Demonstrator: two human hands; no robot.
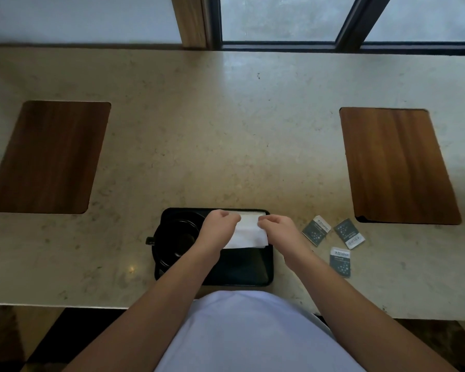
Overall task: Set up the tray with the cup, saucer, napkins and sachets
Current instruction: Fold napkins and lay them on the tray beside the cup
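A black tray (242,267) lies on the stone counter right in front of me. On its left half stands a black cup (176,237) on a black saucer (160,260), the cup's handle pointing left. A white napkin (249,232) covers the tray's far right part. My left hand (219,224) and my right hand (278,226) both pinch the napkin's far edge, one at each side. Three grey-and-white sachets (333,237) lie loose on the counter just right of the tray.
Two dark wooden boards sit on the beige counter (226,130), one at the far left (49,157) and one at the far right (395,167). A window frame runs along the back. The counter's front edge is close to my body.
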